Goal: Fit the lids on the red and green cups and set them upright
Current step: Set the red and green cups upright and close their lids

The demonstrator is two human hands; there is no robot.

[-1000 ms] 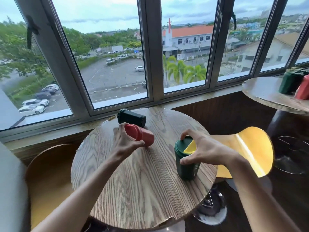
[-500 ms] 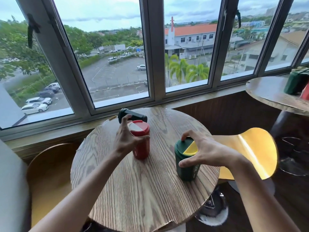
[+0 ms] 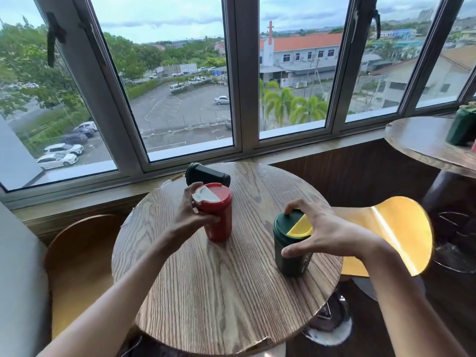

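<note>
On the round wood-grain table [image 3: 226, 300] nearest my camera, both bare forearms reach in from the bottom edge. My right hand [image 3: 332, 234] arches over the green cup [image 3: 289, 256], which stands upright near the table's right edge; the fingertips [image 3: 289, 211] rest on its dark green lid [image 3: 284, 222], with a yellow flap [image 3: 300, 229] showing, while the thumb presses the cup's side, so the hand grips cup and lid from above. Just left and slightly farther off, my left hand [image 3: 190, 215] wraps around the red cup [image 3: 219, 220], fingers closed on its upper body and rim. It stands upright on the tabletop with its red lid [image 3: 215, 193] seated, a white flap [image 3: 206, 197] on the near-left half. Behind it, a dark green tumbler [image 3: 207, 175] lies on its side near the table's far edge, just beyond the red cup. A yellow stool seat [image 3: 386, 233] sits beside the table at right, a wooden chair [image 3: 77, 266] at left. A second round table [image 3: 422, 143] at far right carries a green container [image 3: 461, 127]. Beyond, window frames [image 3: 242, 86] overlook a car park.
</note>
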